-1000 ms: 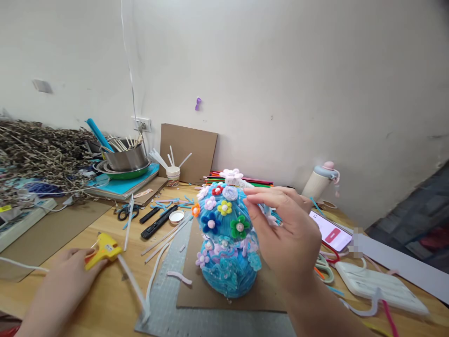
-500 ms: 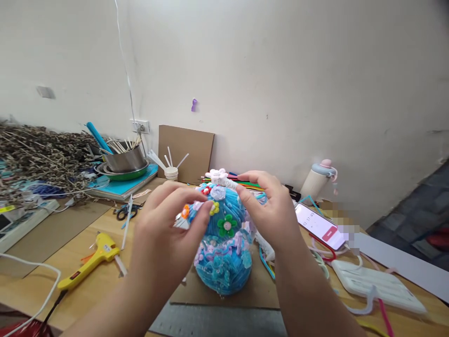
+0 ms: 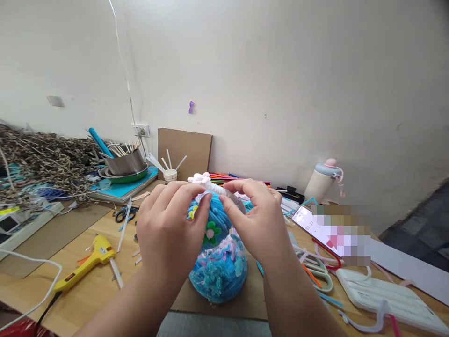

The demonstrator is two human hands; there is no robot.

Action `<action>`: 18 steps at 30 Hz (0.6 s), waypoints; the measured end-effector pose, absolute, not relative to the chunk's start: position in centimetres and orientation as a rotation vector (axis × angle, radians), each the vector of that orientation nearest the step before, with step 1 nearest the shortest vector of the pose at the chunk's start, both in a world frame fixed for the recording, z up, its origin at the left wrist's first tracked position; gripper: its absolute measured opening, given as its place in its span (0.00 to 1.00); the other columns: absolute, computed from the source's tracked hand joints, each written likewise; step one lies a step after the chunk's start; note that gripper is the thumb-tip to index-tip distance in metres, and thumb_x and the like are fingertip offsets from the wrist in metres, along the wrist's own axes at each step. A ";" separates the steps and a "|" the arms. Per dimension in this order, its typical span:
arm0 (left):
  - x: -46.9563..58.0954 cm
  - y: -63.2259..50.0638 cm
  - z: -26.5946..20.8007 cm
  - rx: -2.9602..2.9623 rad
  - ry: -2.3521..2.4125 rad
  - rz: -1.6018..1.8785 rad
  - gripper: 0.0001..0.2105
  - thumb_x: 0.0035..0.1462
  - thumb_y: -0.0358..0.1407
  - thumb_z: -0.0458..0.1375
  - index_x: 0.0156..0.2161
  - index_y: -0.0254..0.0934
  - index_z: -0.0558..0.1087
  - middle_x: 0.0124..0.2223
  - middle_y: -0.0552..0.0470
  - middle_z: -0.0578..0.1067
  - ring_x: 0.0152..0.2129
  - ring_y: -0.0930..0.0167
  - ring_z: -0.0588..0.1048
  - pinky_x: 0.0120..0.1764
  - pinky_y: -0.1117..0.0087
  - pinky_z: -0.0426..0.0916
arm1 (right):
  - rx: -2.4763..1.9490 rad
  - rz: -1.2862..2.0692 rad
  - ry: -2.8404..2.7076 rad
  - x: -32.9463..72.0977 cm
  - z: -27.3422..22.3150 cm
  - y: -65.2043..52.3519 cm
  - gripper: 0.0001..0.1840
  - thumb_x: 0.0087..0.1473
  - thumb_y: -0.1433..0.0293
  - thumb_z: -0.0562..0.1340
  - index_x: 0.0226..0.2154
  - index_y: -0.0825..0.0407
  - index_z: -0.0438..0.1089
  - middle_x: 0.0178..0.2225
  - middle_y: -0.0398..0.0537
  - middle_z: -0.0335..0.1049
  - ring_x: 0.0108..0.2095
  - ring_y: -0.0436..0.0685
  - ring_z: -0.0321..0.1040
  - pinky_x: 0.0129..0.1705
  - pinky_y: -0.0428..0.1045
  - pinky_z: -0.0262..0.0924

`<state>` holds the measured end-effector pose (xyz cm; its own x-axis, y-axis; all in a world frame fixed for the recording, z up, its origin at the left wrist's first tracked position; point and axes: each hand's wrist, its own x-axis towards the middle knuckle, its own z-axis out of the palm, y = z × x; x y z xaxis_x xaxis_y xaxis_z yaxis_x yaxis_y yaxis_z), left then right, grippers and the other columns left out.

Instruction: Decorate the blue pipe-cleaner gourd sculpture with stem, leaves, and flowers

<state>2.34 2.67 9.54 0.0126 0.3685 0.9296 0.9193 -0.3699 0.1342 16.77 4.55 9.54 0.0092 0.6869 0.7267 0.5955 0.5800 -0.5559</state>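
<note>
A blue fuzzy pipe-cleaner craft point(image 3: 219, 281) stands in front of me, rounded below and domed above. A green flower point(image 3: 212, 233) and a yellow flower point(image 3: 192, 212) decorate its upper part. At its top is a white fuzzy flower point(image 3: 199, 178), with a white twisted pipe-cleaner strip point(image 3: 216, 188) running right from it. My right hand point(image 3: 255, 217) pinches this strip between thumb and forefinger. My left hand point(image 3: 171, 224) is closed beside it, thumb and forefinger together at the craft's upper front; what lies between them is hidden.
A yellow glue gun point(image 3: 86, 264) and dark scissors point(image 3: 125, 214) lie to the left. On the right are a phone point(image 3: 317, 229), pale-handled scissors point(image 3: 326, 276), a white power bank point(image 3: 389, 297) and a bottle point(image 3: 320, 182). Coloured pipe cleaners point(image 3: 231, 178) lie behind.
My left thumb and forefinger have come together, and both hands are nearer each other at the craft's top. The white flower and strip now sit further left in view, which has shifted slightly.
</note>
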 end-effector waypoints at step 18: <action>3.0 2.2 9.4 -1.920 -1.692 -1.663 0.07 0.54 0.38 0.59 0.29 0.38 0.75 0.22 0.58 0.69 0.20 0.75 0.66 0.27 0.73 0.63 | -1.048 0.028 -1.676 16.6 9.4 4.5 0.03 0.51 0.69 0.64 0.33 0.47 0.72 0.36 0.41 0.76 0.41 0.57 0.68 0.48 0.56 0.47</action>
